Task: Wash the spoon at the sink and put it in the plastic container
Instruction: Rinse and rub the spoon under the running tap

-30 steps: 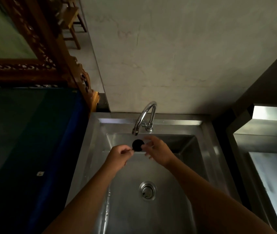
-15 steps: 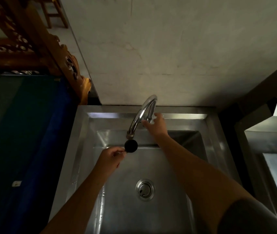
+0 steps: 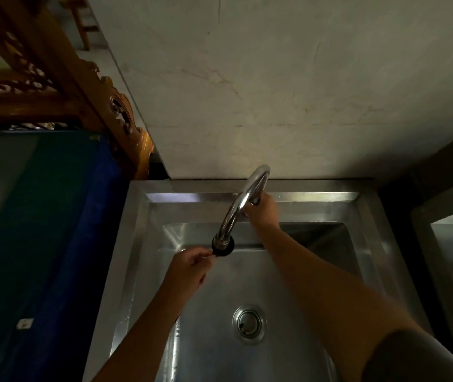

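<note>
Spoon (image 3: 223, 250): small, with a dark round bowl, held directly under the faucet (image 3: 243, 205) outlet, over the back part of the steel sink (image 3: 368, 271) basin. Head view, the only one supplied. The left hand (image 3: 188, 271) has its fingers closed in a pinch on the spoon's handle, which is mostly hidden by them; only the bowl shows, partly covered by the spout tip. The right hand (image 3: 262, 212) is at the faucet's base, fingers wrapped about what appears to be the tap control behind the spout. One second ago both hands met at the spoon below the spout; half a second ago the right hand was reaching the faucet base, and now it is closed there, while the spoon has moved squarely beneath the outlet. No stream of water can be made out in the dim light. Judged stage: water about to be turned on or off; rinsing unfinished. The drain (image 3: 248, 322) lies nearer the viewer. The plastic container is not in view.
</note>
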Demonstrator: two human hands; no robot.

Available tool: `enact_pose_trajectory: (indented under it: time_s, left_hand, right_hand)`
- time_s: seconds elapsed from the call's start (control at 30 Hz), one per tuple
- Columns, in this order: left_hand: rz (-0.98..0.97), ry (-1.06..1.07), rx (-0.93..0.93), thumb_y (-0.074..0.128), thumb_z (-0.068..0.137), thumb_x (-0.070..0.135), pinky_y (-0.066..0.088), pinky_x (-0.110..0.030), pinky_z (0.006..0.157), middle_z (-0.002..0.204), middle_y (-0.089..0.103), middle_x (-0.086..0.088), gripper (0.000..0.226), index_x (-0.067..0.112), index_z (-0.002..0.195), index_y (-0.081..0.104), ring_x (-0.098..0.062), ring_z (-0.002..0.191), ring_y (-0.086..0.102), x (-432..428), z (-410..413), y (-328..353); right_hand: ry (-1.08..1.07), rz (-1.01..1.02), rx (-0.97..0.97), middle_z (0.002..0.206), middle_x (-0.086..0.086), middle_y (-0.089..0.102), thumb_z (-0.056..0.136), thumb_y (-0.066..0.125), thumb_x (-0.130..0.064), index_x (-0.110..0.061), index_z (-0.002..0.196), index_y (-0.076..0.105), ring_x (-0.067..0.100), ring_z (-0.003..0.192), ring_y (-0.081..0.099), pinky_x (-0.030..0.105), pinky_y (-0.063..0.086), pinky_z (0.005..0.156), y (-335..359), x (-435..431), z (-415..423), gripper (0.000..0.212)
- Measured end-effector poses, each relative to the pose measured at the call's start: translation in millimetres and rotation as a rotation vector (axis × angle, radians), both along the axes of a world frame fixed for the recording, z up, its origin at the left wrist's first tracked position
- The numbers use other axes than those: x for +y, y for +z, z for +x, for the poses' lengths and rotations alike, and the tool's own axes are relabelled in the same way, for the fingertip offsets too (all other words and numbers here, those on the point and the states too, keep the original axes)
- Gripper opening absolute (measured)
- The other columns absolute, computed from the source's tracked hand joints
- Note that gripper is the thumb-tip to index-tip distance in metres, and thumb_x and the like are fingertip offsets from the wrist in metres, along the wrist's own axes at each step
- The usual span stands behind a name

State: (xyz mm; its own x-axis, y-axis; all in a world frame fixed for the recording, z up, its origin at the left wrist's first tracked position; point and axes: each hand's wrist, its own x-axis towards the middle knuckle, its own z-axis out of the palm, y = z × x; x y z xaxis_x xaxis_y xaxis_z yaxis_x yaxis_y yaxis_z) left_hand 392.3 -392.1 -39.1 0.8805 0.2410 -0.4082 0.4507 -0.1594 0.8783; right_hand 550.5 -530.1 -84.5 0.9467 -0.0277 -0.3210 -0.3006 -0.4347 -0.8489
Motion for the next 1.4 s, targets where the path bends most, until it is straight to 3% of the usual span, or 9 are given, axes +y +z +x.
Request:
enact_pose_trajectory:
  time_s: [0.3, 0.53, 0.7, 0.83, 1.1, 1.4]
  left_hand:
    - [-0.028, -0.018, -0.016, 0.06, 0.09, 0.0, 0.033, -0.018, 0.04, 0.055, 0.047, -0.016, 0.009, -0.005, 0.09, 0.068, -0.007, 0.035, 0.04, -2, 1, -8]
    - [-0.06, -0.011, 0.008, 0.062, 0.09, 0.007, 0.036, -0.018, 0.04, 0.057, 0.05, -0.016, 0.011, 0.011, 0.084, 0.069, -0.007, 0.037, 0.044, -2, -2, -12]
    - [-0.074, -0.001, 0.004, 0.062, 0.09, 0.005, 0.034, -0.017, 0.038, 0.055, 0.048, -0.015, 0.008, 0.001, 0.089, 0.069, -0.006, 0.034, 0.042, -1, -3, -15]
    - [-0.062, -0.005, 0.001, 0.062, 0.089, 0.006, 0.034, -0.02, 0.04, 0.048, 0.048, -0.011, 0.009, 0.007, 0.085, 0.071, -0.008, 0.035, 0.041, -2, -3, -17]
    - [-0.096, 0.0, 0.001, 0.063, 0.089, 0.004, 0.033, -0.02, 0.039, 0.056, 0.049, -0.017, 0.01, 0.007, 0.083, 0.07, -0.009, 0.036, 0.042, -4, -4, -17]
    - [-0.075, 0.021, 0.001, 0.061, 0.089, 0.004, 0.033, -0.021, 0.041, 0.057, 0.051, -0.016, 0.013, 0.009, 0.082, 0.07, -0.01, 0.037, 0.043, -8, -2, -14]
  right_hand:
    - [-0.035, 0.013, 0.013, 0.063, -0.014, 0.062, 0.083, 0.069, -0.016, -0.03, 0.065, 0.054, 0.002, 0.067, 0.062, 0.032, 0.056, 0.072, -4, 3, 5, 0.028]
    - [-0.053, 0.007, 0.041, 0.059, -0.017, 0.057, 0.084, 0.069, -0.019, -0.033, 0.062, 0.052, -0.005, 0.06, 0.056, 0.016, 0.041, 0.053, 3, 4, 9, 0.031]
    - [-0.082, 0.025, 0.048, 0.06, -0.016, 0.057, 0.084, 0.07, -0.023, -0.032, 0.062, 0.052, -0.004, 0.058, 0.056, 0.018, 0.044, 0.053, 3, 7, 11, 0.03]
    - [-0.109, 0.045, 0.069, 0.059, -0.014, 0.059, 0.083, 0.072, -0.031, -0.03, 0.063, 0.054, -0.001, 0.057, 0.06, 0.023, 0.05, 0.056, 1, 8, 13, 0.027]
    - [-0.146, 0.114, 0.092, 0.066, -0.01, 0.062, 0.085, 0.068, -0.02, -0.029, 0.068, 0.054, 0.004, 0.065, 0.064, 0.033, 0.058, 0.071, -6, 9, 15, 0.024]
    - [-0.185, 0.141, 0.071, 0.064, -0.01, 0.063, 0.085, 0.069, -0.018, -0.031, 0.067, 0.056, 0.001, 0.057, 0.064, 0.025, 0.054, 0.06, -13, 12, 17, 0.025]
